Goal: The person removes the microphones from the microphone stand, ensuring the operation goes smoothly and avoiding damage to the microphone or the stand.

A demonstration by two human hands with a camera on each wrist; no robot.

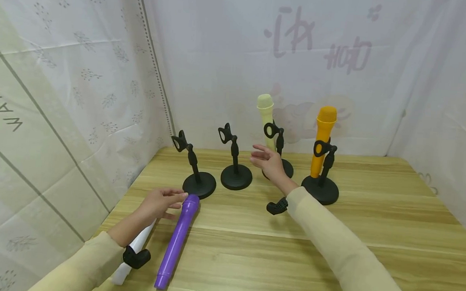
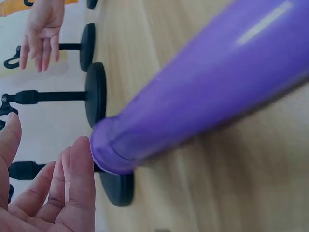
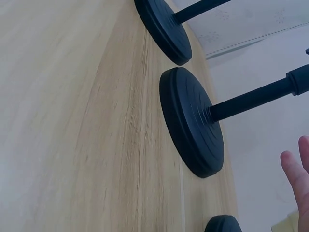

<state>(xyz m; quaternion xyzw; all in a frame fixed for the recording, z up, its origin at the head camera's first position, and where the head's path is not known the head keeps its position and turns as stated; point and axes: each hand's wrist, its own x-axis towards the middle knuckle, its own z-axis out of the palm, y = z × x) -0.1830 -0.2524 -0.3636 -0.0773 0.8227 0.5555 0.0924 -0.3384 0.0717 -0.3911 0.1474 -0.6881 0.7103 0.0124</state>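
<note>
My left hand [image 1: 158,204] is at the head end of a purple microphone [image 1: 176,241] lying on the table. In the left wrist view its fingers [image 2: 79,179] are extended beside that end, not wrapped around it; whether they touch it I cannot tell. A white microphone [image 1: 144,236] lies partly hidden beneath the left forearm. My right hand [image 1: 269,164], fingers spread and holding nothing, hovers in front of a pale yellow microphone [image 1: 264,110] tilted in a black stand's clip. Only a few right fingers [image 3: 295,174] show at the edge of the right wrist view.
Further right, an orange microphone [image 1: 324,130] leans in another black stand [image 1: 323,192]. Two black stands with bare clips, the left one [image 1: 199,185] and the middle one [image 1: 236,177], stand left of my right hand. Patterned cloth [image 1: 222,52] hangs behind the wooden table [image 1: 243,260].
</note>
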